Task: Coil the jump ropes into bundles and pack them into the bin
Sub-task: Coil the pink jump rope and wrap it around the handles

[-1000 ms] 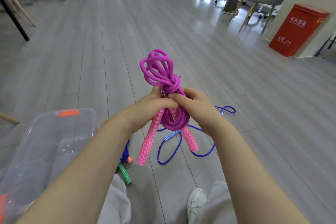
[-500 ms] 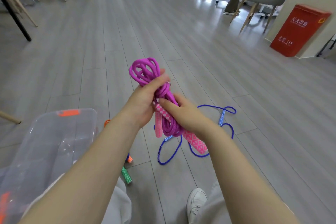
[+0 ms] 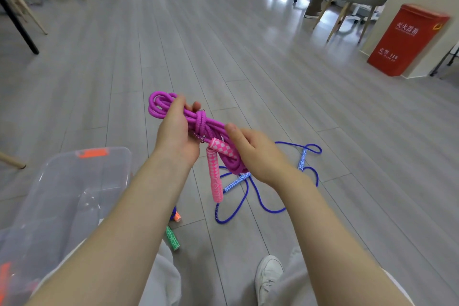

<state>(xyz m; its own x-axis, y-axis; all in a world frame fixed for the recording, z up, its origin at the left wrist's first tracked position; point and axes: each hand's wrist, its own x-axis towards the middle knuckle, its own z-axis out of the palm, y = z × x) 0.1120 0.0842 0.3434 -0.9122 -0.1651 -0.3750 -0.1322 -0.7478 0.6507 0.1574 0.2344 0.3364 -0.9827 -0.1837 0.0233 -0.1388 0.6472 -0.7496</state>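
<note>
A magenta jump rope (image 3: pixel 201 122), coiled and knotted into a bundle, lies tilted between my hands above the floor. My left hand (image 3: pixel 177 131) grips its upper loops. My right hand (image 3: pixel 255 154) holds the lower end of the bundle, fingers curled under it. One pink checkered handle (image 3: pixel 215 176) dangles down, a second lies against my right thumb. A blue jump rope (image 3: pixel 260 189) sprawls uncoiled on the floor below. The clear plastic bin (image 3: pixel 64 181) with orange latches stands at lower left.
A green handle (image 3: pixel 172 237) and an orange handle end (image 3: pixel 176 216) of other ropes lie on the floor by my left knee. My white shoe (image 3: pixel 269 276) is at the bottom. A red box (image 3: pixel 407 40), chairs and table legs stand farther off.
The bundle has tipped from upright to lying slanted. My left hand slid up onto the top loops; my right hand moved down to the lower end, and one handle now hangs free.
</note>
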